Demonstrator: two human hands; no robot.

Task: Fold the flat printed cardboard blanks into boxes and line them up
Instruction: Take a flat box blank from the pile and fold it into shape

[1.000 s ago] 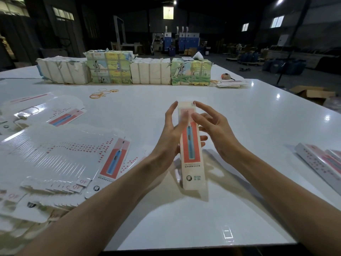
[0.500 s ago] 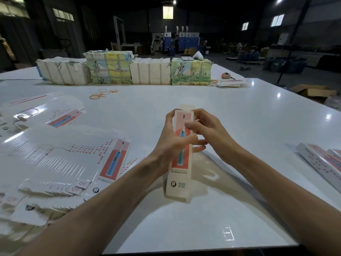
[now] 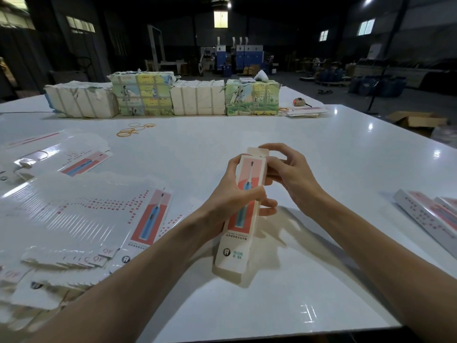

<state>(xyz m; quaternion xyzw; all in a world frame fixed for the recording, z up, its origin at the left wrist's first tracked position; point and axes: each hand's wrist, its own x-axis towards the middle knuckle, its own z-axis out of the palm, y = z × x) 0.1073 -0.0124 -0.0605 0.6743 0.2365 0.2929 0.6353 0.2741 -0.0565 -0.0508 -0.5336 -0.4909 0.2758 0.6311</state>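
Note:
A long narrow toothbrush box [image 3: 235, 246], white with a red and pink panel, is held above the white table [image 3: 321, 169] in the middle of the view. My left hand [image 3: 232, 194] grips its middle, thumb across the printed front. My right hand [image 3: 289, 172] is curled round the far top end, fingers at the open end flap [image 3: 257, 152]. A fanned pile of flat printed blanks [image 3: 74, 211] lies at the left. Folded boxes [image 3: 427, 214] lie side by side at the right edge.
Wrapped bundles [image 3: 160, 97] stand in a row along the table's far side. Loose rubber bands [image 3: 133, 129] lie in front of them. A few flat blanks [image 3: 306, 111] and a tape roll [image 3: 299, 102] sit at the far right. A cardboard carton [image 3: 415, 120] is on the floor beyond.
The box has tilted so its lower end points toward me and left. My left hand closed round its middle, and my right hand moved up to the top flap.

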